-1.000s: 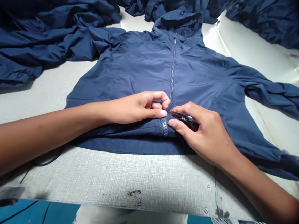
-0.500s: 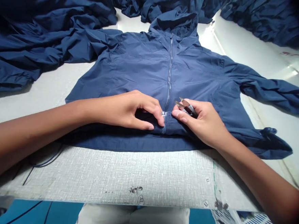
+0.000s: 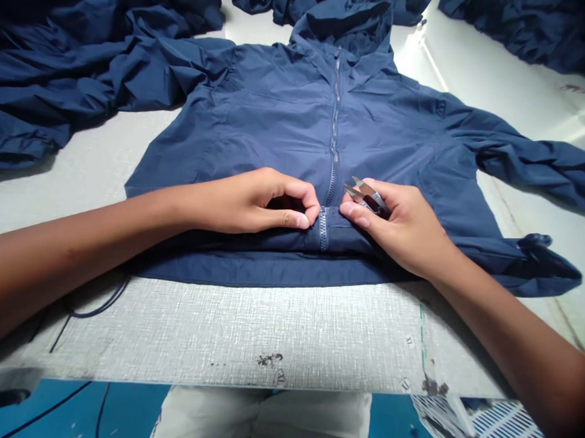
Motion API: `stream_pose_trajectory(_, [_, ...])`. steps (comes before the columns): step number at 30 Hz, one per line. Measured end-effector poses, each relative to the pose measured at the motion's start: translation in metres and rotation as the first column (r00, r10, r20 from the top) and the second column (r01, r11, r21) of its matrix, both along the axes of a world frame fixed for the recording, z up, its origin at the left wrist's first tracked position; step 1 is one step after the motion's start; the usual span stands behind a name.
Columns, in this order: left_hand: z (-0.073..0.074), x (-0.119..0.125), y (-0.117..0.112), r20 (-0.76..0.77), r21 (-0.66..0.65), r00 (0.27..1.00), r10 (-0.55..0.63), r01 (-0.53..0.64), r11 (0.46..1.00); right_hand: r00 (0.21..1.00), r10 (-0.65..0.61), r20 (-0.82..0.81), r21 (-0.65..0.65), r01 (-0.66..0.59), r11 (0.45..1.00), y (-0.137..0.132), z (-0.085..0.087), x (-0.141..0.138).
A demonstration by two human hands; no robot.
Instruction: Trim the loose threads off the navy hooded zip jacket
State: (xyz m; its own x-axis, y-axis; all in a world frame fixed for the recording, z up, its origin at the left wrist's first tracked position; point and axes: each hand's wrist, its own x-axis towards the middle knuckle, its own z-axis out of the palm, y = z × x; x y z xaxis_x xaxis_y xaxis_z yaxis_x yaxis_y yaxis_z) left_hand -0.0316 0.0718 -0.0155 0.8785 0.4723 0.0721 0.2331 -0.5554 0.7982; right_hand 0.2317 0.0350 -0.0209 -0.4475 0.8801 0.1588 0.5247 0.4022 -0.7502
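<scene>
A navy hooded jacket (image 3: 279, 124) lies front-up on the table, its zipper (image 3: 332, 155) closed and its bottom hem folded up toward the chest. My left hand (image 3: 253, 203) pinches the folded hem just left of the zipper. My right hand (image 3: 405, 223) presses the fold on the other side of the zipper with its thumb and holds small metal thread snips (image 3: 367, 192), blades pointing left.
Heaps of more navy jackets (image 3: 57, 62) cover the left and far side of the grey table (image 3: 244, 336). The jacket's right sleeve (image 3: 541, 173) stretches to the right edge. A dark cord (image 3: 90, 308) lies near the front left. Size marks sit along the table's front right.
The hem was turned up at the zipper base and the fold now lies flatter. Both hands slid slightly away from me, and the snips tilted up in my right hand.
</scene>
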Motion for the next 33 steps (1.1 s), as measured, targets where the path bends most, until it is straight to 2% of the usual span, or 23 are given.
stream_pose_trajectory(3, [0.002,-0.003,0.002,-0.024,-0.068,0.999,0.029,-0.031,0.997,0.999,0.011,0.04,0.015,-0.012,1.0,-0.001,-0.001,0.001])
stream_pose_trajectory(8, [0.002,-0.003,0.004,-0.008,-0.099,0.998,0.066,-0.066,0.993,0.998,0.024,0.054,0.02,-0.025,1.0,-0.003,0.0,0.002])
stream_pose_trajectory(13, [0.0,-0.002,0.004,-0.006,-0.094,0.998,0.064,-0.065,0.994,1.0,0.026,-0.017,0.024,-0.026,0.999,-0.007,0.0,0.003])
stream_pose_trajectory(18, [-0.001,-0.002,0.003,-0.001,-0.065,0.999,0.054,-0.054,0.996,0.994,-0.107,-0.035,0.136,0.111,0.984,-0.013,0.001,0.002])
stream_pose_trajectory(20, [-0.001,-0.003,0.003,-0.005,-0.064,0.999,0.048,-0.049,0.997,0.993,-0.117,-0.001,0.227,0.114,0.967,-0.017,0.005,0.0])
stream_pose_trajectory(24, [-0.002,-0.003,0.004,0.0,-0.047,0.999,0.052,-0.052,0.998,0.993,-0.05,0.104,0.374,0.007,0.927,-0.029,0.014,-0.004])
stream_pose_trajectory(28, [-0.003,-0.003,0.006,0.032,-0.018,0.999,0.037,-0.036,0.999,0.976,0.073,0.203,0.373,-0.146,0.916,-0.037,0.014,-0.008])
stream_pose_trajectory(33, [-0.004,-0.004,0.004,0.045,-0.019,0.998,0.038,-0.037,0.999,0.959,0.063,0.276,0.34,-0.158,0.927,-0.039,0.009,-0.01])
